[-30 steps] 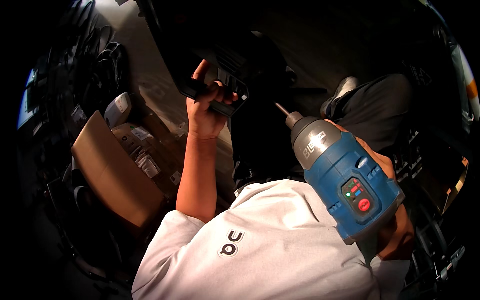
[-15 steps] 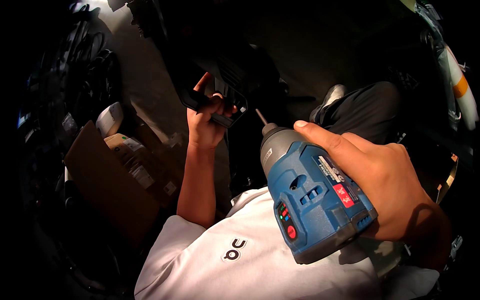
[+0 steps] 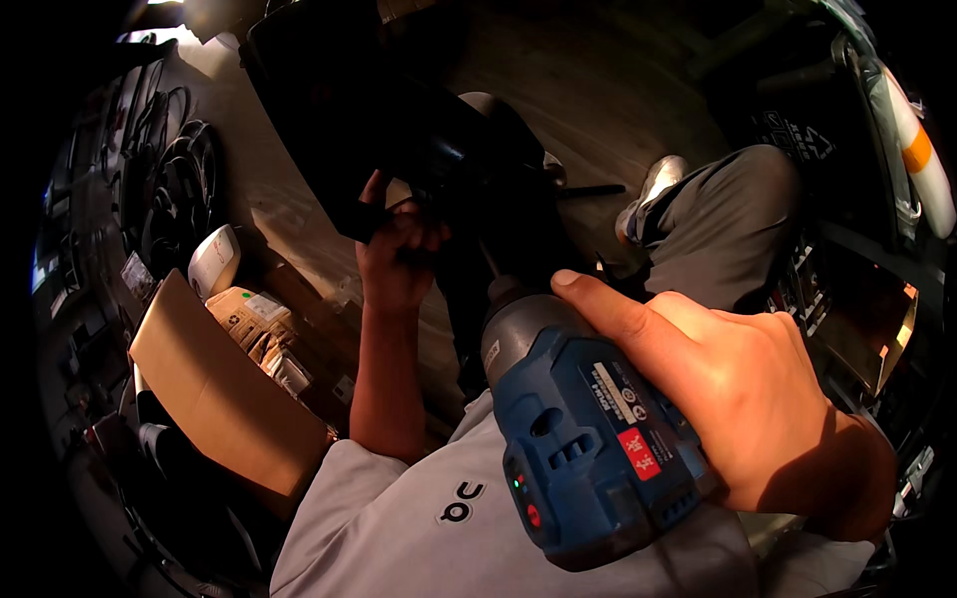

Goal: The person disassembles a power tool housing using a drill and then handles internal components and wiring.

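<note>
A blue and dark grey cordless drill [image 3: 598,429] is gripped by my right hand [image 3: 733,394]. Its thin bit [image 3: 490,257] points up and away, toward a large black object [image 3: 309,110] whose kind is too dark to make out. Around the near edge of that object my left hand [image 3: 396,261] is closed, one finger raised above the rest. Deep shadow covers the black object's surface, so I cannot tell whether the bit touches it.
Left of me stands an open cardboard box [image 3: 224,389] with packages [image 3: 254,319] beside its flap. Black cables [image 3: 179,199] lie farther left. My shoe [image 3: 663,184] rests on the floor ahead, and a white tube with an orange band [image 3: 917,154] curves at the far right.
The drill and my right hand have moved slightly left and down. My left hand has shifted a little left and lower with the black object. The surroundings look brighter, the shirt and drill darker.
</note>
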Motion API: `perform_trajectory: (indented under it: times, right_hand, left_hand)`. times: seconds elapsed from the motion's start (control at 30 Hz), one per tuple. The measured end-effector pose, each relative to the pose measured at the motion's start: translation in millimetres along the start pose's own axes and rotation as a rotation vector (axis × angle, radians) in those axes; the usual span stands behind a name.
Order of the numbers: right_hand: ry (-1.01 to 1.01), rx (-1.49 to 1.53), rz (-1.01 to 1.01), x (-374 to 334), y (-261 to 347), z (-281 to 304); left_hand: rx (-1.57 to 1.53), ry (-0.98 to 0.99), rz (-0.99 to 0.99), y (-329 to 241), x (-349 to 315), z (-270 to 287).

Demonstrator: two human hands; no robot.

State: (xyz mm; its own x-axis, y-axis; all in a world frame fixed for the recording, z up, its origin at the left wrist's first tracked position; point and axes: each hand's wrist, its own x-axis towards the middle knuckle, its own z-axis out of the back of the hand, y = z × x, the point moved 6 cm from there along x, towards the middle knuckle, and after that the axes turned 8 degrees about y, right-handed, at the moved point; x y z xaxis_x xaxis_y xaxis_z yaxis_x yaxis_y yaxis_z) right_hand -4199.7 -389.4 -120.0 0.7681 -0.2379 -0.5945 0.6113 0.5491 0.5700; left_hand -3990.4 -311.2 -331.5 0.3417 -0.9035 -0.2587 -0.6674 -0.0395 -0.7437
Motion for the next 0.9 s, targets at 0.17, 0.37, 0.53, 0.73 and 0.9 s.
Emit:
perform_trajectory:
  times: [0.17, 0.37, 0.53, 0.73, 0.9]
  right_hand:
    - [0.004, 0.109, 0.020, 1.3, -3.7, -0.4]
    - [-0.020, 0.006, -0.028, -2.6, 0.3, -6.7]
    - [-0.068, -0.038, 0.007, -6.1, -1.1, -9.8]
    - [-0.085, 0.118, 0.083, -12.3, -10.7, -13.5]
    - [-0.214, 0.195, 0.222, -37.0, -22.8, -17.7]
  left_hand:
    - [0.000, 0.062, -0.010, -2.1, -0.6, -1.4]
    - [0.011, 0.008, -0.016, -1.2, -2.6, -4.3]
    - [-0.013, 0.106, -0.004, 0.8, -3.5, -5.1]
    - [-0.021, 0.145, -0.005, 4.1, -2.5, 1.2]
    - [-0.063, 0.165, -0.023, 2.7, -2.1, 11.1]
